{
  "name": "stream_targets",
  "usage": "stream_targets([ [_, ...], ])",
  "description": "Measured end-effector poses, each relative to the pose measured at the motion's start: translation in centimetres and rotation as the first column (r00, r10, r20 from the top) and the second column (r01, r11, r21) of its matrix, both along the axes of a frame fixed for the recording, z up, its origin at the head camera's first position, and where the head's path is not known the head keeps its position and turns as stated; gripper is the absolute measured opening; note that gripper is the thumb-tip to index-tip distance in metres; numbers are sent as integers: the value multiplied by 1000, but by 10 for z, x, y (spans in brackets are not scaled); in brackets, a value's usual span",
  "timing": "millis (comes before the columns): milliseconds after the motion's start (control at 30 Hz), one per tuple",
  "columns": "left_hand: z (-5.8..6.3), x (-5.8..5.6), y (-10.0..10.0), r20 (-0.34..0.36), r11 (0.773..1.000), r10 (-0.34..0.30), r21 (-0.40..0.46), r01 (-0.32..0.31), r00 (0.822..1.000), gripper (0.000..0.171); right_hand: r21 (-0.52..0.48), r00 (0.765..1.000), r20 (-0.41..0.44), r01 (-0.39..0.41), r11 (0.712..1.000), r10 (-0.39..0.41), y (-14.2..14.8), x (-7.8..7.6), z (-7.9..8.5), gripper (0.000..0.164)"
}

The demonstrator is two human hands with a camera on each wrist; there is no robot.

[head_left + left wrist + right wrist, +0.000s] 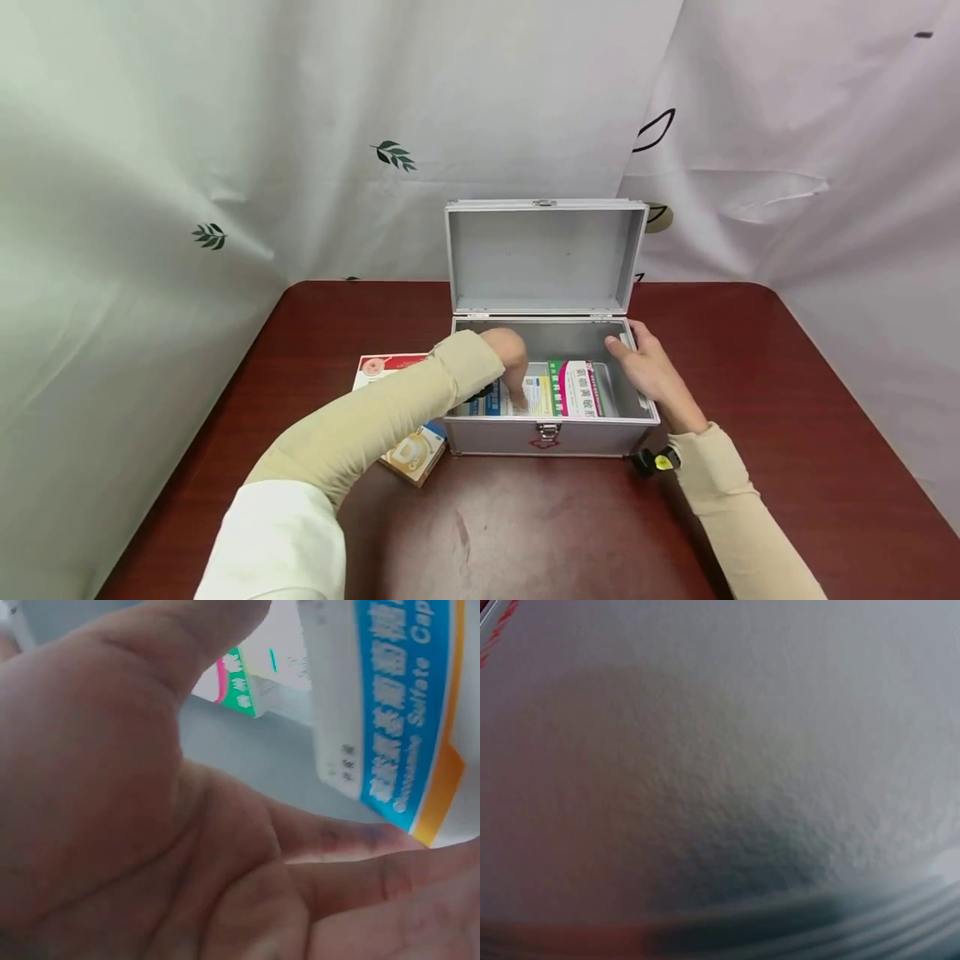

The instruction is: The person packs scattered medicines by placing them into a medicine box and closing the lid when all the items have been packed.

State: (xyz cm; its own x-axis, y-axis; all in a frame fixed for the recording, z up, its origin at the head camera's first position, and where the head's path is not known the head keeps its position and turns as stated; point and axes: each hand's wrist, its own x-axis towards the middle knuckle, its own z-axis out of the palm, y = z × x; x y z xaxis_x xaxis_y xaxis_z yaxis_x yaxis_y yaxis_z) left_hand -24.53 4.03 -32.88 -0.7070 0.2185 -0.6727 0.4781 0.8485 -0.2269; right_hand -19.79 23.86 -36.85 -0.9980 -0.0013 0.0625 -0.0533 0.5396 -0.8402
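A silver metal first-aid case stands on the table with its lid raised. My left hand reaches down inside it, next to a blue-and-white medicine box lettered "Glucosamine Sulfate". In the left wrist view the fingers lie straight along the box's lower corner, with the thumb apart from it. My right hand grips the case's right rim, thumb inside and fingers over the outside. Right of my left hand, a white-and-yellow box and a green, white and magenta medicine box sit in the case.
Left of the case lie a red-and-white box, partly behind my left sleeve, and a tan box near the case's front corner. The raised lid stands at the back. A pale curtain surrounds the dark red table.
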Motion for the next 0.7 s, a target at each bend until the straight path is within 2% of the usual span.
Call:
stream_targets([
  [33,11,6,-3,-8,1000,17,18,-16,1000,76,1,1000,-1,0,1000,0,0,0,0,53],
  [100,24,12,-8,-34,997,54,64,-52,998,79,-2,1000,-2,0,1000,0,-1,1,-1,52],
  [167,36,15,-13,-23,981,117,159,-112,993,82,-5,1000,-4,1,1000,-1,-1,1,-1,52],
  [200,41,16,-16,-2,971,130,204,-127,992,81,-12,1000,-1,2,1000,-2,-2,1,-1,52],
  [300,55,20,-30,52,917,152,365,-161,987,83,-20,1000,12,-4,1000,4,-2,2,-1,53],
  [367,64,23,-43,93,858,140,485,-168,986,80,-19,1000,22,-4,1000,4,-2,2,-1,53],
  [467,73,28,-69,5,798,47,602,-41,999,67,-5,1000,20,-1,1000,1,-3,2,-1,54],
  [567,76,30,-99,-124,730,1,678,84,992,45,0,1000,10,5,1000,-5,-3,2,-1,53],
  [600,74,29,-109,-170,713,5,691,115,985,39,-1,1000,9,3,1000,-3,-3,2,-1,53],
  [700,61,25,-138,-191,638,79,764,97,978,26,10,1000,6,-5,1000,5,-3,2,-1,52],
])
